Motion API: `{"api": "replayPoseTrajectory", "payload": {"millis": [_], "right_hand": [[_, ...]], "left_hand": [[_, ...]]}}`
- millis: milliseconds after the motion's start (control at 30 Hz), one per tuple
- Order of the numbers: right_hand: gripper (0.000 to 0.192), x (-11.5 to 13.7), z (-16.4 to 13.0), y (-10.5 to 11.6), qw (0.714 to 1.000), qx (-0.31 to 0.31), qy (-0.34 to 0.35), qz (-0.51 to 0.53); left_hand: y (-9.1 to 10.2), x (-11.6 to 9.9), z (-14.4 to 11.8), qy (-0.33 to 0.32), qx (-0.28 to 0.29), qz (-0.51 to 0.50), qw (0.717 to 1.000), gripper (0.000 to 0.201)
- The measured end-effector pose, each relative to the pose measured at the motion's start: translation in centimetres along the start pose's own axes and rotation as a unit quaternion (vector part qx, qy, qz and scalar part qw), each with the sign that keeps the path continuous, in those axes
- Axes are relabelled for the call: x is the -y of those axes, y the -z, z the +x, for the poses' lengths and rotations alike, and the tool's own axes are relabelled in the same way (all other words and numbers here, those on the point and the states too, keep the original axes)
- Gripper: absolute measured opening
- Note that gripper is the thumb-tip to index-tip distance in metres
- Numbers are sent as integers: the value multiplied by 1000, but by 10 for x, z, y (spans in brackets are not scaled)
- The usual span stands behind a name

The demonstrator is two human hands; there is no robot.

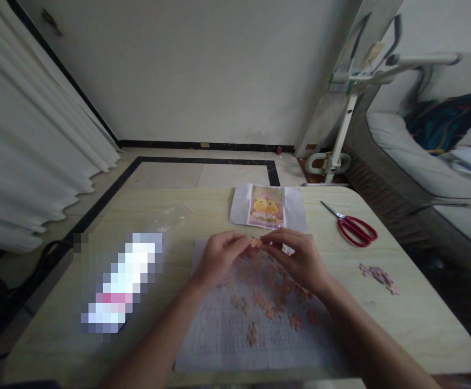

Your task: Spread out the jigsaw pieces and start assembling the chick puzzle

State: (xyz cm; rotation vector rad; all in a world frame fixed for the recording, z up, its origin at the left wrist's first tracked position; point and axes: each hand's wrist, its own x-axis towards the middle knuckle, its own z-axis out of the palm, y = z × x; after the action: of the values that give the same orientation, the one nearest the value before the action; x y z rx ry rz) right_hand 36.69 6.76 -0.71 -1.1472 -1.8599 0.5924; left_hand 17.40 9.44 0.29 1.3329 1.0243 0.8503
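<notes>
My left hand (224,249) and my right hand (296,253) meet above a paper sheet (215,340). Pinched between their fingertips are small orange jigsaw puzzle pieces (255,242); whether they are joined I cannot tell. Below the hands, many loose puzzle pieces (270,308) lie scattered on the sheet, some hidden under my hands. Just beyond the fingers lies a creased white paper with a printed picture (266,207) of two yellow cartoon figures on pink.
Red-handled scissors (357,229) and a small group of puzzle pieces (380,277) rest on the wooden table (417,324) at right. At left are a pixelated bright object (126,281) and a clear plastic bag (170,216). A white metal frame (343,129) stands behind.
</notes>
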Motion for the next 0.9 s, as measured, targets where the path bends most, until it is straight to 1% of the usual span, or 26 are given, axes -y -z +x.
{"api": "replayPoseTrajectory", "payload": {"millis": [300,433,633,800,900], "right_hand": [[10,-2,-1,-2,1000,-7,5,-14],[13,-2,-1,-2,1000,-2,-3,-23],[14,-1,-2,-3,999,7,-7,-32],[12,-3,-2,-3,999,11,-1,-34],[12,-4,-2,-4,999,11,-1,-37]], "left_hand": [[1,0,0,-13,3,23,1000,23],[1,1,1,-6,-5,33,999,22],[2,2,2,-20,-2,52,998,23],[2,2,1,-14,-2,65,998,25],[2,3,1,1,2,66,998,25]]}}
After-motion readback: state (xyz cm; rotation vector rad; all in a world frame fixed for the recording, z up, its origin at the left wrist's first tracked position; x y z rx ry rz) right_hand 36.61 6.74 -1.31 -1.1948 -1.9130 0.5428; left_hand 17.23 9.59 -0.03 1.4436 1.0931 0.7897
